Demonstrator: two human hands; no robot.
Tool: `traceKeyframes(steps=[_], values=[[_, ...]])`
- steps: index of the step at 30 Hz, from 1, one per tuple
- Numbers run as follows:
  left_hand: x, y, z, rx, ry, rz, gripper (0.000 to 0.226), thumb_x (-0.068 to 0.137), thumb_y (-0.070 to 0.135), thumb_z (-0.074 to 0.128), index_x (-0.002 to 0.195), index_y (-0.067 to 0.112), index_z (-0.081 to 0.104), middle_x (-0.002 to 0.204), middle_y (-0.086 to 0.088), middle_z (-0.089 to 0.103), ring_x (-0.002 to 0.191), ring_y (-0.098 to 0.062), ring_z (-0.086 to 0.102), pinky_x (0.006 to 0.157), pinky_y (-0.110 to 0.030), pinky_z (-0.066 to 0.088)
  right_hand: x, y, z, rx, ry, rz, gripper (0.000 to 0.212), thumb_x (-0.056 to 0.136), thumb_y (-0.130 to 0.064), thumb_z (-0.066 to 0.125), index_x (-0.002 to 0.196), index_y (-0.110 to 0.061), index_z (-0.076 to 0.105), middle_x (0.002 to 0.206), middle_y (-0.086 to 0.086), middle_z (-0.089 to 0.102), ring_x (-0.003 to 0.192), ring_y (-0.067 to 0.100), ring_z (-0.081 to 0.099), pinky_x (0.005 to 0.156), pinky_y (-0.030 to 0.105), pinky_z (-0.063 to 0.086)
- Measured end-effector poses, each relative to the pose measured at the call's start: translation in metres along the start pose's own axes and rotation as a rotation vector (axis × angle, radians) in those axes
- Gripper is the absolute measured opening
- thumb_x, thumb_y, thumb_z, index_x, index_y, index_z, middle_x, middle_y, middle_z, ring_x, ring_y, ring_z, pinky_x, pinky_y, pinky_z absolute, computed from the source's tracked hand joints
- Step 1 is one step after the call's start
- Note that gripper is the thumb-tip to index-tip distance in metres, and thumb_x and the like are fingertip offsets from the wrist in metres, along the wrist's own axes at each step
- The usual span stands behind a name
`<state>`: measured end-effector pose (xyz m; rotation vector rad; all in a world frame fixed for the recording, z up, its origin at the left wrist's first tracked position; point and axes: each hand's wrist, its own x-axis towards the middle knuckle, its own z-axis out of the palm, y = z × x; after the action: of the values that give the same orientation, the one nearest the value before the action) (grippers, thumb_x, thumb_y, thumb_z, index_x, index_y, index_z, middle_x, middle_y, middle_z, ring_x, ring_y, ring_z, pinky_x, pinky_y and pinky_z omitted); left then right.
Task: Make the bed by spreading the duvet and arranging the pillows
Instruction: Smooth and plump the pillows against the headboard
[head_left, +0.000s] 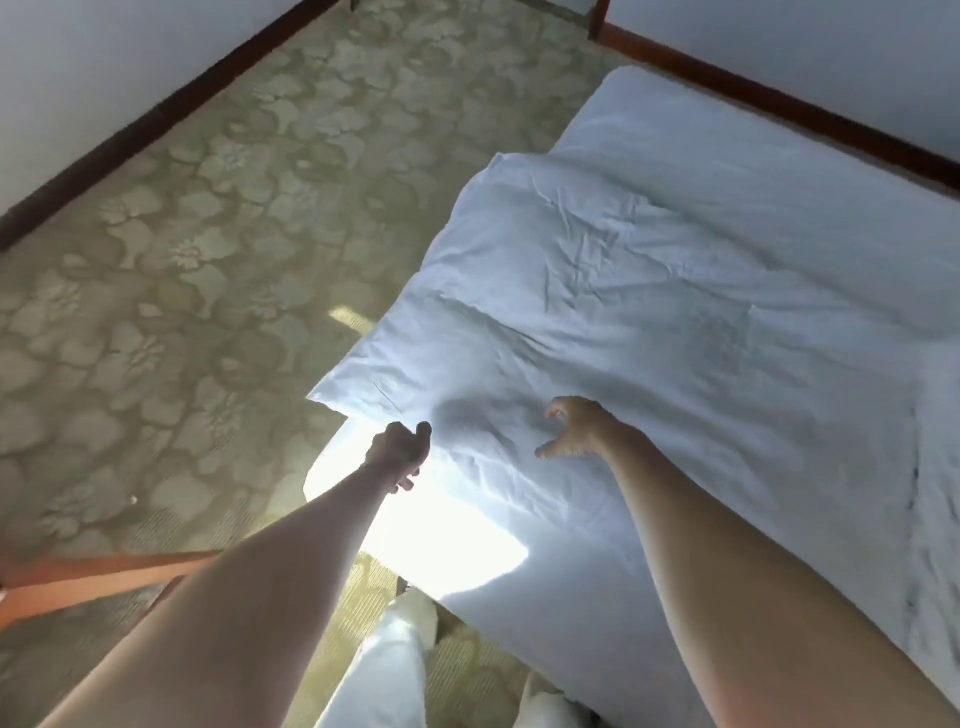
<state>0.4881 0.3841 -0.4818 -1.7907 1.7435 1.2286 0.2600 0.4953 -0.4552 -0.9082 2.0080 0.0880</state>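
Observation:
A white duvet (649, 291) lies rumpled over the bed, its near left corner jutting past the mattress edge above the carpet. The mattress (737, 119) shows bare at the far end. My left hand (397, 452) is at the duvet's near left edge, fingers curled; whether it grips the cloth is unclear. My right hand (576, 428) hovers just over the duvet with fingers spread and bent, holding nothing. A sunlit patch (441, 540) glares on the bed's near corner. No pillows can be made out.
Patterned green carpet (208, 260) fills the left side. Dark wooden skirting (156, 119) runs along the white walls. A reddish wooden frame (93, 577) sits low at the left. White cloth (389, 670) hangs below my arms at the bottom edge.

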Motion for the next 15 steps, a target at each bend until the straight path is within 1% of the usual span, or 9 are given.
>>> traceKeyframes(steps=[2,4,6,8,10,11,12,14,15], values=[[0.032,0.002,0.003,-0.141,-0.078,-0.077,0.055,0.098,0.052,0.038,0.115,0.003,0.055,0.104,-0.017,0.068,0.081,-0.034,0.071,0.072,-0.037,0.053,0.024,-0.011,0.009,-0.019,-0.05,0.037,0.101,0.074,-0.048,0.081,0.154,-0.025,0.024,0.156,0.006,0.028,0.141,0.028,0.033,0.109,0.042,0.038],[0.06,-0.001,0.007,-0.284,-0.166,-0.154,0.072,0.091,0.065,0.043,0.134,0.007,0.046,0.12,-0.014,0.06,0.093,-0.033,0.064,0.079,-0.038,0.048,0.049,-0.015,0.023,-0.007,-0.074,0.072,0.113,0.071,-0.054,0.081,0.156,-0.033,0.01,0.161,0.01,0.013,0.146,0.035,0.022,0.113,0.05,0.033],[0.089,-0.006,0.01,-0.467,-0.246,-0.231,0.089,0.08,0.078,0.049,0.141,0.015,0.042,0.129,-0.01,0.052,0.109,-0.032,0.056,0.091,-0.043,0.044,0.071,-0.013,0.042,0.018,-0.117,0.105,0.122,0.068,-0.059,0.081,0.155,-0.039,-0.002,0.164,0.011,-0.008,0.15,0.039,0.006,0.117,0.055,0.026],[0.115,-0.009,0.009,-0.692,-0.306,-0.363,0.093,0.07,0.083,0.054,0.136,0.018,0.046,0.134,-0.007,0.049,0.122,-0.029,0.049,0.099,-0.045,0.042,0.084,-0.008,0.059,0.037,-0.127,0.128,0.125,0.067,-0.061,0.08,0.153,-0.043,-0.009,0.163,0.008,-0.017,0.15,0.041,-0.004,0.118,0.056,0.022],[0.148,-0.019,0.008,-0.842,-0.299,-0.432,0.078,0.063,0.081,0.052,0.113,0.021,0.058,0.116,-0.001,0.056,0.108,-0.02,0.054,0.093,-0.038,0.045,0.088,-0.001,0.072,0.099,-0.108,0.122,0.121,0.07,-0.058,0.079,0.154,-0.044,-0.008,0.163,0.002,-0.017,0.15,0.039,-0.007,0.12,0.052,0.018],[0.156,-0.019,0.008,-0.892,-0.28,-0.456,0.07,0.062,0.083,0.054,0.101,0.025,0.059,0.103,0.002,0.058,0.095,-0.015,0.056,0.082,-0.032,0.047,0.089,0.002,0.076,0.131,-0.096,0.109,0.118,0.073,-0.055,0.078,0.154,-0.043,-0.006,0.163,-0.001,-0.017,0.15,0.037,-0.008,0.121,0.05,0.016],[0.162,-0.021,0.009,-0.964,-0.274,-0.428,0.059,0.066,0.083,0.056,0.09,0.029,0.059,0.088,0.005,0.06,0.078,-0.011,0.058,0.068,-0.024,0.048,0.087,0.004,0.079,0.158,-0.076,0.094,0.115,0.074,-0.054,0.078,0.155,-0.043,-0.003,0.163,-0.004,-0.016,0.151,0.034,-0.009,0.12,0.047,0.016],[0.164,-0.015,0.008,-1.16,-0.259,-0.372,0.039,0.085,0.065,0.057,0.071,0.029,0.053,0.054,0.008,0.056,0.041,-0.007,0.053,0.039,-0.012,0.039,0.084,0.009,0.083,0.19,-0.029,0.064,0.11,0.075,-0.057,0.076,0.155,-0.043,0.001,0.164,-0.005,-0.012,0.151,0.029,-0.007,0.119,0.044,0.015],[0.159,-0.008,0.006,-1.234,-0.242,-0.378,0.035,0.092,0.053,0.057,0.068,0.028,0.051,0.047,0.008,0.054,0.031,-0.006,0.05,0.035,-0.011,0.037,0.083,0.011,0.085,0.203,-0.016,0.061,0.109,0.075,-0.06,0.074,0.155,-0.043,0.002,0.164,-0.005,-0.009,0.152,0.028,-0.005,0.12,0.043,0.016]])
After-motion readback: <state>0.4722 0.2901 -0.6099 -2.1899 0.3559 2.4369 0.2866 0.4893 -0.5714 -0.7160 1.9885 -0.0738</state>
